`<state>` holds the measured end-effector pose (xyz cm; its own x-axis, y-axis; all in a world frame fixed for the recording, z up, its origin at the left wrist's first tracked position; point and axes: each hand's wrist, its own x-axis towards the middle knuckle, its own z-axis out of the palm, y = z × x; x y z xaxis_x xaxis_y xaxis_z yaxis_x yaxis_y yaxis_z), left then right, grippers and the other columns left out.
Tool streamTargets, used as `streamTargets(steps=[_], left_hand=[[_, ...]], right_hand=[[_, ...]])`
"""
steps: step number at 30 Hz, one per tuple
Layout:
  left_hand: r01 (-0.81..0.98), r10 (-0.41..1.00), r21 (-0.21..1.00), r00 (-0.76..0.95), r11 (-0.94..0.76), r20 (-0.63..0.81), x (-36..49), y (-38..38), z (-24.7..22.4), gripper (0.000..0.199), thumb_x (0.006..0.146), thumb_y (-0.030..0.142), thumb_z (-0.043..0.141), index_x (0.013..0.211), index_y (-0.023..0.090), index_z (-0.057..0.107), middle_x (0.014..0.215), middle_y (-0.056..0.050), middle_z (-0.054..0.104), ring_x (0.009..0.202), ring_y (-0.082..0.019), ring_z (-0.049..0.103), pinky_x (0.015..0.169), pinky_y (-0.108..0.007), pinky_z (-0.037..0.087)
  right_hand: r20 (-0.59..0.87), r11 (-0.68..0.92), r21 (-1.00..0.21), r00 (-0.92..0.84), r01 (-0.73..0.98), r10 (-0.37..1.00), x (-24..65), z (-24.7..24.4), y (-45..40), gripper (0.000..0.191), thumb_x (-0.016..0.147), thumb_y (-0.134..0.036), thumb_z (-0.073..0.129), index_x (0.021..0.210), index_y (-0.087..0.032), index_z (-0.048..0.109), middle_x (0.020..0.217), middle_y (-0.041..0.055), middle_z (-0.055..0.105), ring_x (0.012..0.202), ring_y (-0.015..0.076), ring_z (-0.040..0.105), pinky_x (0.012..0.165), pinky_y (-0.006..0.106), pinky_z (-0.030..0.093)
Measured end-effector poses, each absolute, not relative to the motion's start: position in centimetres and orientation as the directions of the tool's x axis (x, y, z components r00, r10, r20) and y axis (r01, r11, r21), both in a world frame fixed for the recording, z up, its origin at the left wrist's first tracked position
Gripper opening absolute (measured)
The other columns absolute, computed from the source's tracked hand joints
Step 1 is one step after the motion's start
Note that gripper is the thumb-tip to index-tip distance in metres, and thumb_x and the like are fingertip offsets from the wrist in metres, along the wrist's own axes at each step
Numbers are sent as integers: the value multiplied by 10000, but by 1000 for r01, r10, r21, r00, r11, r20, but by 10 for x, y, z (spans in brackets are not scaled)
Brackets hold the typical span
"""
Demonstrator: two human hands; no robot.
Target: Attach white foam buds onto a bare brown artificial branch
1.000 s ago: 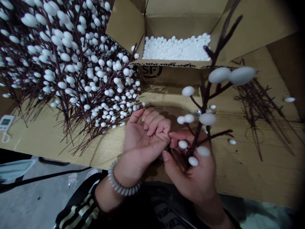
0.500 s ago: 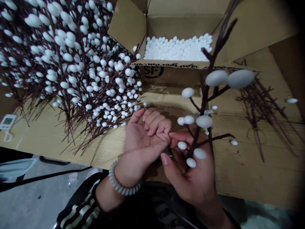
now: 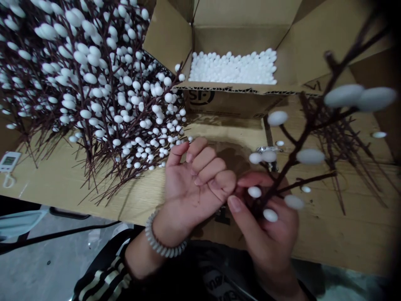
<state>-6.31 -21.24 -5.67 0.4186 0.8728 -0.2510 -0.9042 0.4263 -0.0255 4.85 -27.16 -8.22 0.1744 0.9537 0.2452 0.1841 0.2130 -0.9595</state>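
At the far left, a small white digital display unit [image 3: 10, 161] lies on the table [image 3: 59, 179], its reading too small to make out, beside a dense heap of brown stems with white berries [image 3: 94, 60], which the left and top edges cut off. Next, the left hand [image 3: 194, 196], below a coiled hair-tie bracelet [image 3: 151, 238] and striped cuff [image 3: 105, 278], lies palm up with its fingers curled well inward; whether they grip anything cannot be told, since the side touching the right hand is covered. Beyond stands an open cardboard box [image 3: 169, 37], its outer flaps partly out of view, with white foam berries [image 3: 232, 69] inside. The right hand [image 3: 275, 238] has thumb and fingers closed round the lower stem of a berry branch [image 3: 293, 159], whose foot is hidden in the grasp; the branch leans right above the table, its forked tip fading into the dark corner. Behind it, partly covered, lie what seem to be bare brown twigs [image 3: 352, 138], with a loose white berry [image 3: 379, 134] just beside them
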Motion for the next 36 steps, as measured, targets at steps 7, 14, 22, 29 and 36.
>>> streamTargets(steps=[7, 14, 22, 29, 36], left_hand=[[-852, 851, -68, 523, 520, -45, -61, -216, -58, 276, 569, 40, 581, 629, 199, 363, 567, 65, 312, 479, -69, 308, 446, -154, 359], [-847, 847, -19, 530, 531, 29, -54, -218, -59, 380, 451, -87, 554, 571, 180, 312, 563, 70, 266, 486, -55, 312, 437, -117, 342], [-837, 832, 43, 548, 546, 89, -54, -217, -60, 420, 451, -120, 551, 576, 182, 288, 591, 70, 269, 497, -50, 318, 449, -122, 356], [-825, 826, 114, 561, 553, 52, -56, -219, -57, 400, 462, -128, 537, 577, 178, 306, 608, 66, 303, 512, -42, 346, 455, -101, 368], [-823, 826, 170, 559, 543, 69, -56, -220, -63, 396, 485, -107, 554, 605, 188, 319, 626, 58, 343, 577, -58, 426, 511, -100, 421]], right_hand=[[232, 223, -972, 180, 66, 956, 47, -79, -273, 159, 866, -218, 654, 999, -304, 656, 599, -52, 458, 437, 113, 380, 362, 247, 345], [215, 227, -974, 220, -28, 951, 46, -85, -278, 200, 856, -201, 654, 1017, -320, 649, 709, -26, 551, 468, 121, 417, 361, 254, 352], [225, 232, -973, 294, 10, 929, 46, -85, -278, 136, 865, -266, 660, 988, -321, 642, 714, -23, 527, 516, 147, 441, 407, 277, 359], [221, 231, -973, 301, 3, 928, 45, -81, -279, 202, 838, -200, 665, 996, -325, 649, 769, -16, 580, 555, 138, 484, 418, 255, 400], [271, 286, -957, 197, -54, 942, 49, -84, -280, 323, 844, -118, 649, 1086, -332, 642, 792, -8, 660, 460, 115, 486, 332, 234, 381]])
